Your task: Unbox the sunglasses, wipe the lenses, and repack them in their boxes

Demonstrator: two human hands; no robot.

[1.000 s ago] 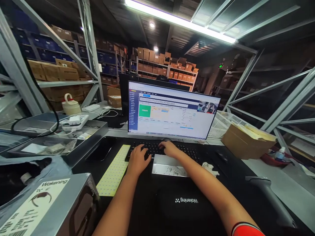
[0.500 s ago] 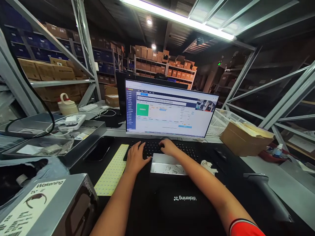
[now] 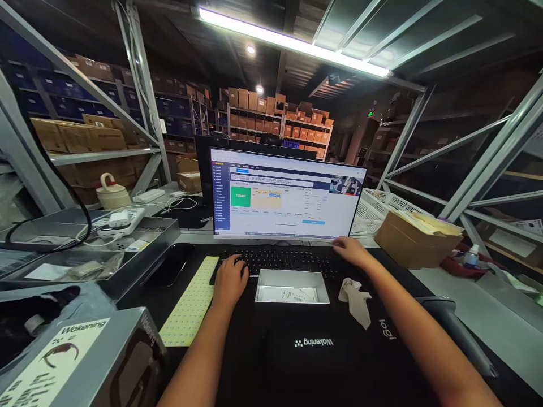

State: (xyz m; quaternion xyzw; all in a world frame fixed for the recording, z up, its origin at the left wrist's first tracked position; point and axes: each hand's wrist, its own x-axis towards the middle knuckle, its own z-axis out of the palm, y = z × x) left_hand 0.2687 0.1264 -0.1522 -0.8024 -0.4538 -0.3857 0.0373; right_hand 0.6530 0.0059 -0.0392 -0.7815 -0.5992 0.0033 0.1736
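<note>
Head cam: L hand (image 3: 229, 281) at kybd (image 3: 288, 260), gray box (image 3: 97, 362) reads "Wakening".

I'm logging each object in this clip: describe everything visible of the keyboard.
The keyboard is black and plastic-looking, with rows of keys bearing pale marks. It lies flat on the dark desktop before the monitor. The left hand appears to touch its left end; the open pale box hides part of its near edge. Whether they touch is unclear.
</note>
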